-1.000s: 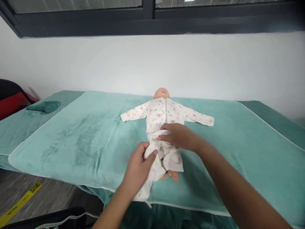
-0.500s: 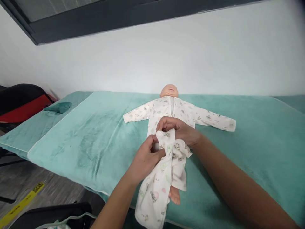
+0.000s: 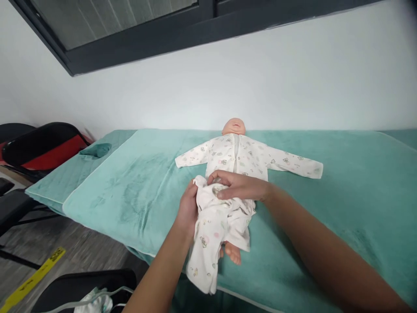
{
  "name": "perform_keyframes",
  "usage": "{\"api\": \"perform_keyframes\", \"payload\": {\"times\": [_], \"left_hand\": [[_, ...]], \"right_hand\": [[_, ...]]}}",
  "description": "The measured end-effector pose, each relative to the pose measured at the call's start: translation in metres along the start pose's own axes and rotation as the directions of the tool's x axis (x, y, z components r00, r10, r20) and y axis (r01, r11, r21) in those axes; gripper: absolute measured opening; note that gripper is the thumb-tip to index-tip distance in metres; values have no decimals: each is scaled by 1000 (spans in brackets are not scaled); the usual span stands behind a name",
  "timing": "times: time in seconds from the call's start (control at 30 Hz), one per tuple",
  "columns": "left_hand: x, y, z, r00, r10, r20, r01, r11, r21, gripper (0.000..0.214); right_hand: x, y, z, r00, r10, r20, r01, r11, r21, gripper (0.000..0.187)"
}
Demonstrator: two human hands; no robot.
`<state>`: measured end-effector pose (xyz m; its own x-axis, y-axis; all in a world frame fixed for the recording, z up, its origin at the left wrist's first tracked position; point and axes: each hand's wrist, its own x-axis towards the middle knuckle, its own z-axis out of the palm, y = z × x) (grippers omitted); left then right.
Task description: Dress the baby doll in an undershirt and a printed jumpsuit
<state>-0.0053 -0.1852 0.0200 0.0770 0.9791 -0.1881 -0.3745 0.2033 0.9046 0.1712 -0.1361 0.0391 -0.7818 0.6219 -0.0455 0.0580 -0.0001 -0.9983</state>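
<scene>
A baby doll (image 3: 233, 126) lies on its back on a teal towel (image 3: 137, 191), dressed in a white printed top (image 3: 241, 157) with both sleeves spread out. White printed trousers (image 3: 213, 230) are bunched at the doll's waist, one empty leg hanging over the towel's near edge. My left hand (image 3: 188, 208) grips the left side of the waistband. My right hand (image 3: 239, 186) pinches the waistband from above at the doll's belly. The doll's bare feet (image 3: 232, 253) stick out below the cloth.
The towel covers a padded table (image 3: 45, 187) against a white wall under a dark window frame. A folded teal cloth (image 3: 96, 150) lies at the table's far left. A black and red chair (image 3: 39, 148) stands left. Yellow tape (image 3: 32, 278) marks the floor.
Both hands have moved the trousers' waistband along the doll's body, first lifting it, then lowering it onto the belly. The view has shifted slightly right.
</scene>
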Motion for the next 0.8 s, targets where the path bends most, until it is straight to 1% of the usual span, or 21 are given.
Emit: {"api": "perform_keyframes", "payload": {"times": [0.07, 0.13, 0.2, 0.27, 0.33, 0.37, 0.43, 0.47, 0.5, 0.53, 0.6, 0.67, 0.7, 0.73, 0.8], "left_hand": [[3, -5, 0, 998, -42, -45, 40, 998, -48, 27], [5, -8, -2, 995, -40, -94, 30, 994, -102, 25], [4, -7, -3, 994, -21, -109, 6, 992, -130, 22], [2, -3, -4, 997, -13, -74, 5, 994, -110, 18], [-2, 1, -5, 1000, -18, 11, 19, 999, -47, 17], [-5, 2, -6, 997, -25, 69, 26, 1000, -16, 19], [-8, 3, -8, 979, -49, 196, 44, 999, 30, 29], [-10, 2, -9, 967, -65, 246, 55, 997, 49, 35], [-11, 1, -9, 958, -81, 273, 66, 996, 64, 40], [-12, 0, -9, 956, -95, 277, 79, 994, 70, 44], [-11, -3, -8, 965, -100, 244, 98, 995, 23, 48], [-9, -4, -6, 974, -85, 208, 104, 991, -81, 49], [-8, -3, -5, 976, -82, 203, 109, 986, -128, 48], [-7, -2, -4, 975, -82, 205, 116, 981, -158, 45], [-6, 0, -4, 973, -94, 211, 132, 976, -176, 37]], "right_hand": [[-2, -3, 0, 999, 48, 6, -47, 990, -134, 55], [-4, -7, -1, 995, 91, -48, -100, 967, -233, 62], [-7, -11, -2, 990, 115, -75, -133, 941, -311, 59], [-8, -15, -2, 992, 126, -6, -120, 932, -341, 48], [-8, -15, -1, 993, 101, 60, -81, 961, -263, 39], [-7, -14, 0, 996, 78, 46, -68, 981, -183, 36], [-4, -9, 1, 996, 54, -70, -53, 998, 25, 34], [-3, -6, 2, 988, 65, -137, -48, 990, 129, 34], [-1, -3, 2, 978, 88, -187, -45, 974, 223, 34], [1, -1, 3, 968, 110, -225, -37, 952, 304, 35], [3, 3, 5, 957, 134, -258, -17, 913, 408, 38], [3, 3, 6, 965, 121, -232, -12, 906, 423, 41], [2, 2, 6, 977, 101, -189, -18, 918, 395, 42], [0, -1, 6, 988, 80, -132, -30, 939, 342, 43], [-5, -7, 5, 998, 58, -5, -57, 982, 182, 45]]}}
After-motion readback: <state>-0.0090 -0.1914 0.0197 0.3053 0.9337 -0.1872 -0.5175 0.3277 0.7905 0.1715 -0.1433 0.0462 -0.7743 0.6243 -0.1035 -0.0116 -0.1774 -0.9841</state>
